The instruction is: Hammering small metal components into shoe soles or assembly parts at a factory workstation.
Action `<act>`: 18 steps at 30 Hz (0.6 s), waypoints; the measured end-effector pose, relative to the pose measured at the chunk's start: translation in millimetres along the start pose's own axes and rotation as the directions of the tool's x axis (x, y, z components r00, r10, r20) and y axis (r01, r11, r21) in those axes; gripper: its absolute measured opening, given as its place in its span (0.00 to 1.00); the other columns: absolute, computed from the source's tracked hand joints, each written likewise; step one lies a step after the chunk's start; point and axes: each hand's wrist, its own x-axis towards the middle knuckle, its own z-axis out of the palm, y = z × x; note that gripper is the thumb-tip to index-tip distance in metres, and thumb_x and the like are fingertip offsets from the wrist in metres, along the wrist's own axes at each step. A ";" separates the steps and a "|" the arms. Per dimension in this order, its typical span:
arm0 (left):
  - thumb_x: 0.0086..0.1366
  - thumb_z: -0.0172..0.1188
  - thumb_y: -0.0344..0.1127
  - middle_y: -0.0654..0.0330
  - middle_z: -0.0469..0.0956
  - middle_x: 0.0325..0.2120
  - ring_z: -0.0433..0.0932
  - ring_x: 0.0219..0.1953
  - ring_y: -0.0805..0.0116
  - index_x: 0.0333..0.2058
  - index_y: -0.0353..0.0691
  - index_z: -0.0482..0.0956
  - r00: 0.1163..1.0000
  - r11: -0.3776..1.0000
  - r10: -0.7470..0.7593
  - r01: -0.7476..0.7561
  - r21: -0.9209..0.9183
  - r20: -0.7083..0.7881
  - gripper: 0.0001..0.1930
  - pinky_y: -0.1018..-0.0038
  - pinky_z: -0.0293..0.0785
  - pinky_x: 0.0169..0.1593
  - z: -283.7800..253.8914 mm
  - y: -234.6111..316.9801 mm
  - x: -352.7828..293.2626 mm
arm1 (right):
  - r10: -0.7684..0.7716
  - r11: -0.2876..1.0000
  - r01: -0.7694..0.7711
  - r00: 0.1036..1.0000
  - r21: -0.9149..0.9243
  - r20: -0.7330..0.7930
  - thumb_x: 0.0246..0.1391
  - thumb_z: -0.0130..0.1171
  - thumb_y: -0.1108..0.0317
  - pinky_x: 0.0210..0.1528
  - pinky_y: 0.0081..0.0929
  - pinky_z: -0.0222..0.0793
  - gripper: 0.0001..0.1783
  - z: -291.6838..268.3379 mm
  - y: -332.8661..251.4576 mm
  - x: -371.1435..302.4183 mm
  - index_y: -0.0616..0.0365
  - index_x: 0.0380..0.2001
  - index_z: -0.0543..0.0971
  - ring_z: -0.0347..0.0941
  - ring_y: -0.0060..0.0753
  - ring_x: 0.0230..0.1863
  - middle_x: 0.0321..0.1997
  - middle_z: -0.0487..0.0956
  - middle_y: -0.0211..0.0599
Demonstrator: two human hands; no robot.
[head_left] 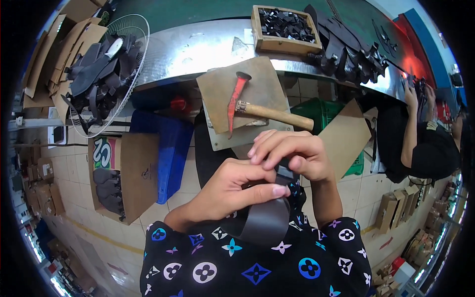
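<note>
My left hand point(237, 190) is closed around a wide, dark brown strap point(267, 222), its thumb pressed on top. The strap curves in a loop below the hand, in front of my patterned black clothing. My right hand point(297, 153) has its fingers bent over the left fingertips. Under its fingers a dark glossy piece point(286, 172) shows; whether it is part of the strap I cannot tell. Just beyond my hands, a hammer point(277, 115) with a red head and wooden handle lies on a worn brown board point(215, 89).
A wooden box point(282, 45) of small black pieces stands on the metal table point(173, 54), beside a pile of dark straps point(341, 54). At left are a wire basket point(143, 64) of dark straps, a cardboard box point(141, 173) and a blue bin point(170, 168). A co-worker point(435, 153) works at right.
</note>
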 end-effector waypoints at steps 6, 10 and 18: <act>0.68 0.61 0.33 0.58 0.85 0.35 0.80 0.41 0.75 0.42 0.32 0.84 0.993 0.991 -0.014 0.029 -0.134 0.116 0.11 0.78 0.73 0.47 -1.0 10.9 3.1 | -0.122 0.989 0.126 0.991 -0.072 0.062 0.57 0.64 0.50 0.61 0.51 0.60 0.22 -3.2 -0.4 -3.3 0.63 0.37 0.82 0.77 0.52 0.51 0.45 0.81 0.53; 0.67 0.61 0.33 0.59 0.85 0.33 0.81 0.37 0.75 0.39 0.32 0.85 0.992 0.997 -0.075 0.076 -0.008 0.098 0.10 0.78 0.74 0.44 -3.9 19.1 12.1 | -0.078 0.970 0.078 0.997 -0.232 0.008 0.55 0.65 0.54 0.64 0.48 0.60 0.21 -8.5 -7.3 -11.6 0.62 0.41 0.83 0.77 0.50 0.54 0.49 0.81 0.51; 0.71 0.58 0.37 0.62 0.82 0.35 0.76 0.36 0.76 0.41 0.33 0.83 0.180 0.742 0.650 0.058 0.668 -0.738 0.12 0.78 0.72 0.44 -136.7 38.6 -19.9 | -0.216 0.675 -0.316 0.779 -0.667 -0.588 0.61 0.60 0.64 0.48 0.28 0.74 0.17 -89.3 -13.1 -17.7 0.64 0.49 0.79 0.80 0.31 0.44 0.45 0.82 0.44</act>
